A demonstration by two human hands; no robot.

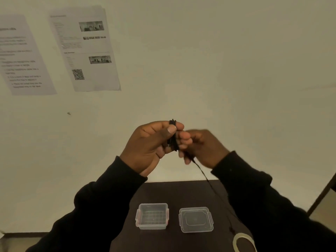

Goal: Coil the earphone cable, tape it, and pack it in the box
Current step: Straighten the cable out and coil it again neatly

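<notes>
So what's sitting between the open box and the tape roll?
The clear lid lies between the box and the tape roll, seen in the head view.

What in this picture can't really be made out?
- Head view: the right hand is motion-blurred, so its grip on the cable is unclear.
- The earbuds are hidden inside the left hand.
- The tape roll is cut off by the bottom edge.
- The text on the wall papers is too blurred to read.
</notes>
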